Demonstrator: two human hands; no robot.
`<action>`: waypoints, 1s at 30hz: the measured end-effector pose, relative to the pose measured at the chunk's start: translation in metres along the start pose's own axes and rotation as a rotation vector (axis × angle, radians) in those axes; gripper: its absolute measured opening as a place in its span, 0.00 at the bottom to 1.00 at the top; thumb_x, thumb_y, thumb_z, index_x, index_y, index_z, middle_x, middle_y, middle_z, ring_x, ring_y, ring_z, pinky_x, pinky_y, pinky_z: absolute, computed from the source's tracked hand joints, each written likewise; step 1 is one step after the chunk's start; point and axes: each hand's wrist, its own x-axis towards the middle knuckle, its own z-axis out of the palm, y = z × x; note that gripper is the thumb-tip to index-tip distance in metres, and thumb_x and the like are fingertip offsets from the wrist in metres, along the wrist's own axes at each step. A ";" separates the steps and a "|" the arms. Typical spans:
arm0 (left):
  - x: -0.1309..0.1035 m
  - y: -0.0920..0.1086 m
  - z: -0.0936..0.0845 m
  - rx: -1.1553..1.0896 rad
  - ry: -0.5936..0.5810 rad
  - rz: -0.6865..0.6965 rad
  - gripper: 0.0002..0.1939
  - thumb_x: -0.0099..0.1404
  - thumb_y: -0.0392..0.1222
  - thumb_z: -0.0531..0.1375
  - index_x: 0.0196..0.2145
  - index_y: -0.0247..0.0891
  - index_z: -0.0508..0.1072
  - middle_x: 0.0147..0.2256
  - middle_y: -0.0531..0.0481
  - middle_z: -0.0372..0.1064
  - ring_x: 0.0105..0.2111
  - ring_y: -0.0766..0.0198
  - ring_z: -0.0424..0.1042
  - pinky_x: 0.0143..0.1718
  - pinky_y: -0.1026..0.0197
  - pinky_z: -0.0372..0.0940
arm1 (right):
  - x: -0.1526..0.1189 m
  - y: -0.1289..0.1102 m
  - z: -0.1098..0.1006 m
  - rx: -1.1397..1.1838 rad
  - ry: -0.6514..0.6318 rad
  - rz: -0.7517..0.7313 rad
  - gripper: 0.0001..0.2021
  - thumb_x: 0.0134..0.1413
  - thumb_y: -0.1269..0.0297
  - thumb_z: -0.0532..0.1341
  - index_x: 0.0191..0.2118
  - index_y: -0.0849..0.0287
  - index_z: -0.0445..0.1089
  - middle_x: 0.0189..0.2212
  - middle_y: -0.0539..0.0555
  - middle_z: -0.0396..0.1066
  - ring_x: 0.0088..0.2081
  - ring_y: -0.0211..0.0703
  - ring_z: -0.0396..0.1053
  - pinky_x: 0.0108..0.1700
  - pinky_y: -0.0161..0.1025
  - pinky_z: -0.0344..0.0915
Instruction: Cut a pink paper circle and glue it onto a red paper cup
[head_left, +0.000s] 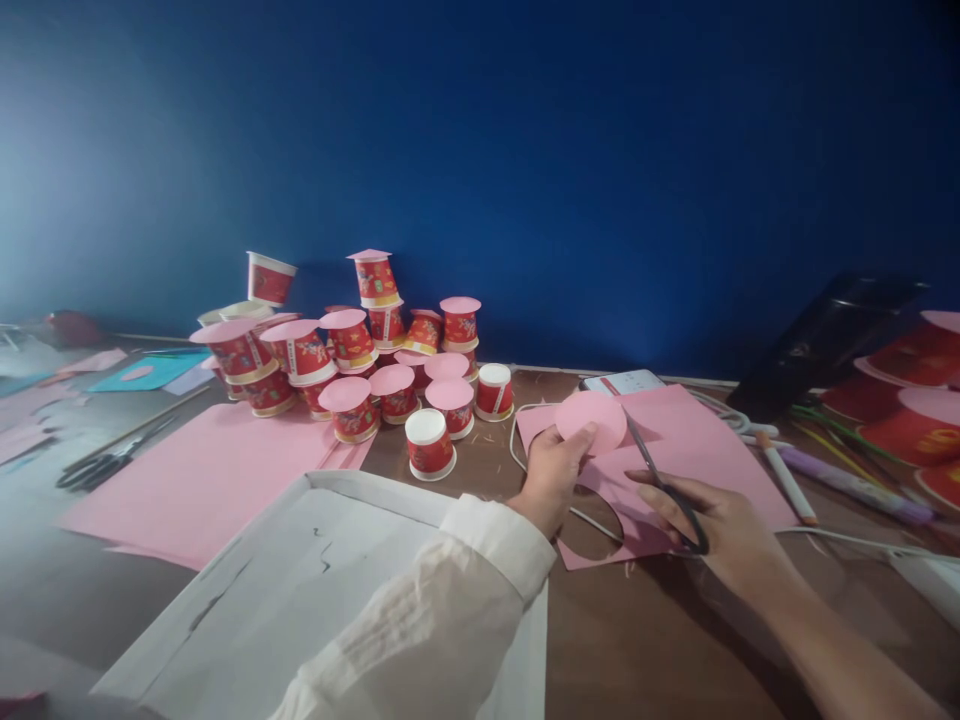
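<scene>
My left hand [553, 477] pinches a round piece of pink paper [589, 420] between thumb and fingers. Fingers of my right hand [705, 515] are wrapped round the dark handles of scissors [681, 505], whose blades point up and left at the right edge of the round piece. Beneath both hands lies a larger pink sheet [697, 450] with a round hole near its lower left. Whether the blades touch the paper I cannot tell.
Red paper cups [352, 345], many topped with pink discs, stand stacked at the centre left. A white box lid [300, 600] lies in front. Pink sheets [202, 480] and other scissors [112, 462] are left; a dark bottle [817, 350] and a marker [786, 480] are right.
</scene>
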 end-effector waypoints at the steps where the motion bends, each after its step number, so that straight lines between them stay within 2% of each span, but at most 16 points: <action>1: -0.001 0.001 0.000 -0.002 -0.001 -0.004 0.22 0.46 0.50 0.72 0.34 0.32 0.77 0.25 0.49 0.70 0.25 0.68 0.65 0.28 0.65 0.62 | 0.000 0.000 0.001 -0.004 -0.006 -0.003 0.29 0.46 0.43 0.65 0.46 0.62 0.79 0.17 0.50 0.67 0.21 0.39 0.63 0.22 0.35 0.64; 7: -0.002 0.001 0.000 0.027 0.005 -0.043 0.21 0.45 0.51 0.73 0.31 0.33 0.76 0.23 0.52 0.67 0.23 0.68 0.64 0.29 0.62 0.63 | -0.001 0.001 0.002 0.032 -0.034 0.037 0.30 0.45 0.43 0.66 0.48 0.63 0.78 0.18 0.50 0.68 0.20 0.39 0.63 0.22 0.36 0.66; 12: -0.001 -0.002 -0.002 0.131 -0.041 0.027 0.19 0.47 0.51 0.71 0.28 0.34 0.75 0.22 0.53 0.65 0.23 0.68 0.63 0.29 0.62 0.62 | 0.000 -0.004 0.002 0.085 -0.028 0.090 0.32 0.40 0.42 0.68 0.47 0.62 0.78 0.22 0.52 0.71 0.21 0.39 0.63 0.22 0.36 0.67; 16: 0.001 -0.003 -0.004 0.203 -0.051 0.022 0.18 0.49 0.51 0.70 0.29 0.34 0.74 0.22 0.54 0.65 0.23 0.67 0.64 0.28 0.62 0.63 | 0.000 -0.005 0.001 0.098 -0.026 0.113 0.33 0.39 0.42 0.69 0.48 0.62 0.78 0.26 0.53 0.74 0.22 0.38 0.64 0.22 0.35 0.68; 21: 0.003 -0.005 -0.005 0.205 -0.080 0.002 0.20 0.49 0.53 0.71 0.31 0.34 0.74 0.23 0.52 0.67 0.23 0.67 0.66 0.27 0.61 0.63 | 0.000 0.000 0.001 0.117 -0.017 0.109 0.32 0.43 0.43 0.67 0.50 0.61 0.77 0.20 0.50 0.69 0.20 0.37 0.62 0.22 0.34 0.65; 30: 0.003 -0.006 -0.006 0.167 -0.090 -0.008 0.20 0.50 0.51 0.70 0.34 0.34 0.75 0.25 0.52 0.69 0.23 0.67 0.66 0.30 0.60 0.65 | 0.001 0.000 -0.001 0.092 -0.009 0.041 0.32 0.46 0.41 0.65 0.50 0.62 0.77 0.17 0.50 0.66 0.20 0.39 0.62 0.22 0.35 0.63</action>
